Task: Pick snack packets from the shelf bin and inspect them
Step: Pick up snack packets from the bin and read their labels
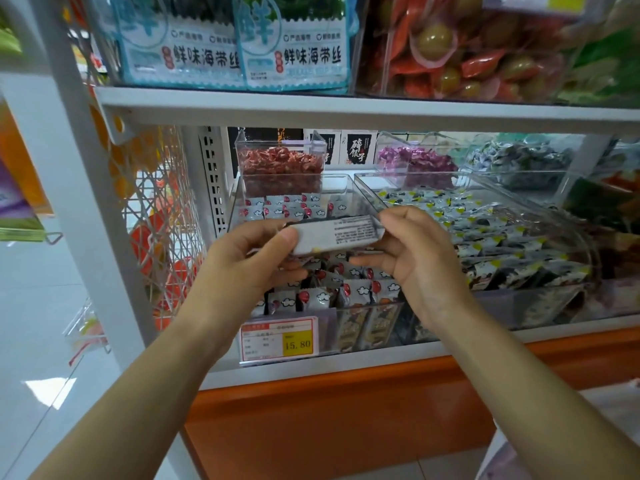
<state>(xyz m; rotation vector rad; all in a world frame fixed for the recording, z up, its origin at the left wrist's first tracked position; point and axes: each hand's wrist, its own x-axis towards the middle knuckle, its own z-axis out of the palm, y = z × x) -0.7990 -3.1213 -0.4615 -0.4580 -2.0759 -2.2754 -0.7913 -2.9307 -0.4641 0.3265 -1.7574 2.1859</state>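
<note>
Fingers [284, 239] of the left hand [242, 261] curl round the left end of one snack packet [337, 233], thumb on top. The right hand [419, 265] pinches the other end, so the packet hangs level between them, just above the clear shelf bin [341, 185] it seems to belong to. Its printed back, small text on grey, faces up toward the person. From where I stand, the picking of this one looks done and the inspecting is under way. Many like packets, marked with red dots and white clouds, lie in the bin below, so plenty is left if more are to be checked.

As for room, the wire mesh panel [162, 216] and a white upright stand near the left wrist. The upper shelf edge [346, 110] sits well above both hands. A small tub of red sweets [280, 164] stands at the bin's back. The neighbouring bin [540, 199] of yellow-marked packets has its rim just beside the right knuckles. Toward the person the way back is open.
</note>
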